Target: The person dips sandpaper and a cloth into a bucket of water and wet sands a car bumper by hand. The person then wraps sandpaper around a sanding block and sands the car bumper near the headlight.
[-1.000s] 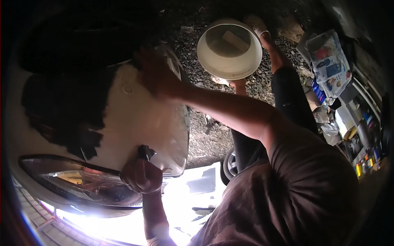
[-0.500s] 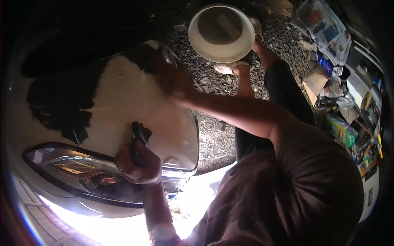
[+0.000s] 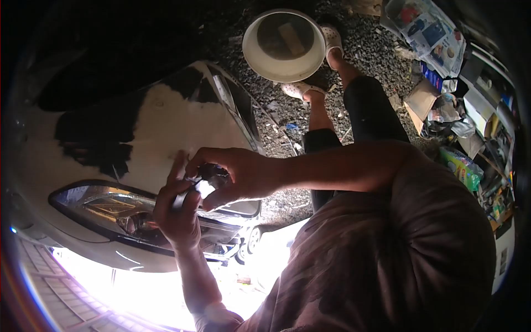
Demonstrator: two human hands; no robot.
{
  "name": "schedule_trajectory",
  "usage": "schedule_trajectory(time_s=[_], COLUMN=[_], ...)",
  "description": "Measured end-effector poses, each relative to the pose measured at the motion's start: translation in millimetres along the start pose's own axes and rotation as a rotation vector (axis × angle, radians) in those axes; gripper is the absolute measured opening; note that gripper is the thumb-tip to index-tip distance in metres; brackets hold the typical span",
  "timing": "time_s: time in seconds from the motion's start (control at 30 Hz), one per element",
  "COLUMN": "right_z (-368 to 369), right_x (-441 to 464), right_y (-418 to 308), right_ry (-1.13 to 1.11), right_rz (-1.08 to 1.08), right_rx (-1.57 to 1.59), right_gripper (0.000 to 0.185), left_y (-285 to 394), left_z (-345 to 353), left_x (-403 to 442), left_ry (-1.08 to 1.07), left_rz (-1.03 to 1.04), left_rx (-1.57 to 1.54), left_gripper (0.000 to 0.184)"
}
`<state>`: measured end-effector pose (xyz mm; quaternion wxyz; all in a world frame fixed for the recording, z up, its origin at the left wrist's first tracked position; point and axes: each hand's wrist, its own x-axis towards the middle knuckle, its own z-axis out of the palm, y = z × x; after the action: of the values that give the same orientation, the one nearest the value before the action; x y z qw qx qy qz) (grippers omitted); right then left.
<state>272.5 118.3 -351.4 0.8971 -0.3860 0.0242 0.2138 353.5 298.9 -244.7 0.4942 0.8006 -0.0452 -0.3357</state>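
Observation:
Both my hands meet over a pale car body panel (image 3: pixel 145 128) with bare-looking black patches. Between them is a small dark folded piece (image 3: pixel 220 176), its surface glaring white where light strikes it; it resembles sandpaper, but I cannot make out the kind. My left hand (image 3: pixel 176 213), coming from the bottom, curls its fingers on the near side of this piece. From the right, my right hand (image 3: pixel 246 172) grips it between bent fingers and thumb. Just below lies the car's headlight (image 3: pixel 110 207), with a dark edge around it.
A pale bucket (image 3: pixel 255 62) holding dark liquid and a block stands on gravel (image 3: pixel 369 48) by my feet in light clogs (image 3: pixel 303 90). Newspaper (image 3: pixel 428 36), a cardboard box (image 3: pixel 421 102) and cluttered packages (image 3: pixel 463 169) lie at the right. Strong glare fills the bottom.
My right hand has left the car panel and come toward my left hand. The dark piece, held by my left hand alone before, is now between both hands. The view has shifted slightly.

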Motion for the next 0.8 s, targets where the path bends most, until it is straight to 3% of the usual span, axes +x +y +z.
schedule_trajectory(time_s=[0.03, 0.1, 0.17, 0.23, 0.3, 0.33, 0.37, 0.43, 0.5, 0.53, 0.57, 0.6, 0.77, 0.8], right_z=[5, 11, 8, 4, 3, 3, 0, -25, -70, -93, -119, -137, -173, -174], right_x=[-1, 2, 5, 2, 2, 6, 8, 9, 16, 25, 31, 34, 60, 70], right_y=[-4, -7, -5, -16, -14, -8, -3, 10, 38, 61, 81, 101, 202, 207], right_ry=[-0.003, 0.098, 0.122, 0.100, 0.116, 0.160, 0.203, 0.404, 0.566, 0.656, 0.713, 0.873, 0.994, 1.026], right_rz=[-0.001, -0.019, 0.014, 0.134, 0.107, 0.029, -0.048, -0.078, -0.073, -0.237, -0.193, -0.213, -0.051, -0.054], right_rx=[0.006, 0.109, 0.205, 0.353, 0.355, 0.243, 0.128, 0.233, 0.300, 0.421, 0.248, -0.117, -0.395, -0.442], right_gripper=[0.057, 0.046, 0.039, 0.037, 0.038, 0.040, 0.042, 0.044, 0.024, 0.021, 0.039, 0.036, 0.023, 0.023], left_y=[4, 10, 24, 45, 51, 54, 56, 63, 78, 87, 94, 99, 86, 77], left_z=[-4, -10, -9, 8, 6, 10, 5, -24, -55, -72, -78, -82, -133, -117], left_x=[0, 3, 9, 14, 19, 21, 21, 26, 38, 43, 47, 53, 87, 88], left_ry=[-0.098, -0.145, -0.227, -0.198, -0.313, -0.290, -0.296, -0.436, -0.436, -0.427, -0.346, -0.262, -0.195, -0.140], left_rz=[-0.105, -0.146, -0.031, -0.060, -0.317, -0.383, -0.378, -0.147, 0.039, 0.110, 0.218, 0.328, 0.194, 0.282], left_rx=[0.018, 0.106, 0.138, 0.146, 0.289, 0.353, 0.358, 0.902, 1.159, 1.241, 1.273, 1.298, 1.498, 1.513], left_gripper=[0.028, 0.054, 0.087, 0.111, 0.110, 0.097, 0.097, 0.082, 0.060, 0.053, 0.044, 0.036, 0.039, 0.037])
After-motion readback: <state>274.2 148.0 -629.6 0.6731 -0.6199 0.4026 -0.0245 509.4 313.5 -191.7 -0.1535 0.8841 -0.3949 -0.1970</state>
